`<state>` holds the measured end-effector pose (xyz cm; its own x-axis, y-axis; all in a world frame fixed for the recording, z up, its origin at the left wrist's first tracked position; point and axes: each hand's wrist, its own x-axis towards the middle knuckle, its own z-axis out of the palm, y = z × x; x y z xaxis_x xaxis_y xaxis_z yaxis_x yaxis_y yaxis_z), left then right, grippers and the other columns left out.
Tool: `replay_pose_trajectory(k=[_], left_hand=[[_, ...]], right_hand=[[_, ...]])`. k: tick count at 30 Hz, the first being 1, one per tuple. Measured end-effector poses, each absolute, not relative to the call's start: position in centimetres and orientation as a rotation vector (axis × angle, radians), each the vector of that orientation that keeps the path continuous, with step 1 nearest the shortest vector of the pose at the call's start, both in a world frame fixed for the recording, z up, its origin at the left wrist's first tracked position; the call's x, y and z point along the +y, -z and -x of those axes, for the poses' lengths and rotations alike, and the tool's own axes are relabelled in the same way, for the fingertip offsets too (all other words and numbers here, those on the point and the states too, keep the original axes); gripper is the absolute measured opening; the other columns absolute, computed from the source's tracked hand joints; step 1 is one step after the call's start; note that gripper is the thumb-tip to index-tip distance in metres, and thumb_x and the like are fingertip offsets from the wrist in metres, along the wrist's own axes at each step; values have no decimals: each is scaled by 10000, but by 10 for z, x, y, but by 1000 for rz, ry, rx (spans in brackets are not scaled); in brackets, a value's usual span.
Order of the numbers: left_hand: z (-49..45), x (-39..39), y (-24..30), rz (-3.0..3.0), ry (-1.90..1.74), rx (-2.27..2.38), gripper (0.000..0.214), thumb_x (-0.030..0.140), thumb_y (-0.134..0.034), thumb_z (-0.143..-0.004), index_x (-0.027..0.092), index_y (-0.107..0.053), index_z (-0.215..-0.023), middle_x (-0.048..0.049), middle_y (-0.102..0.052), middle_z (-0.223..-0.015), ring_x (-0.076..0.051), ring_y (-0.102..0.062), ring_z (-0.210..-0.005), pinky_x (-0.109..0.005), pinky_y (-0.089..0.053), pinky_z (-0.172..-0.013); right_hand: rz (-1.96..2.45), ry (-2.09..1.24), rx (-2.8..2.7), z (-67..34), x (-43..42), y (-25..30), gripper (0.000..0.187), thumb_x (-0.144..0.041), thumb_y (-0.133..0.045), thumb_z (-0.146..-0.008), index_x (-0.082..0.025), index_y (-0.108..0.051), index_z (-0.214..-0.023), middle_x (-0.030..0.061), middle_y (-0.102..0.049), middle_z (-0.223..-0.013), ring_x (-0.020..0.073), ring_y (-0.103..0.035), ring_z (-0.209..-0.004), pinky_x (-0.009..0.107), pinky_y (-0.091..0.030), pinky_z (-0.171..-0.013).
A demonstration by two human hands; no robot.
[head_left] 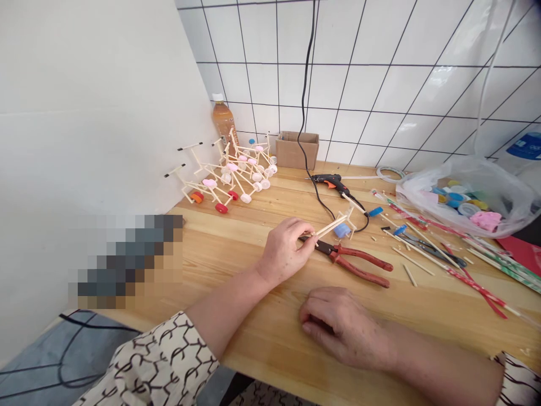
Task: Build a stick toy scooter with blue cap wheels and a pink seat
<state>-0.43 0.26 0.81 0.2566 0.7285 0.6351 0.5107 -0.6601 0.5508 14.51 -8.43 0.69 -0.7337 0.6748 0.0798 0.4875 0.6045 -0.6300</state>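
Observation:
My left hand [286,248] pinches the end of a small frame of wooden sticks [338,224] with a blue bottle cap [342,230] fixed to it, held just above the wooden table [236,248]. Red-handled pliers [359,264] lie right beside that hand. My right hand [338,327] rests on the table near the front edge, fingers curled under, with nothing seen in it. A black hot glue gun [332,181] lies beyond the stick frame, its cord running up the tiled wall.
Several finished stick models with cap wheels [230,175] stand at the back left by an orange drink bottle [222,119]. A small cardboard box [297,149] sits against the wall. A plastic bag of caps [465,197] and loose chopsticks [422,248] lie at right.

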Motion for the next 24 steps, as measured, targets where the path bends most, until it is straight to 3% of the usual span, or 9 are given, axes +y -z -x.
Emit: replay_pose_trajectory(k=[24], left_hand=[[4,2,-8,-2290,-1360,1150,51,135,-571,-770,178,-593,-754,-30,-650,-757,-155,-594,-753,-267,-475,-710]], right_hand=[[953,-849,-2526,-145,-83,-7,58,-165,-508,-801,-183,-561,-786,12,-614,-739,128,-519,-662,239,-375,-627]])
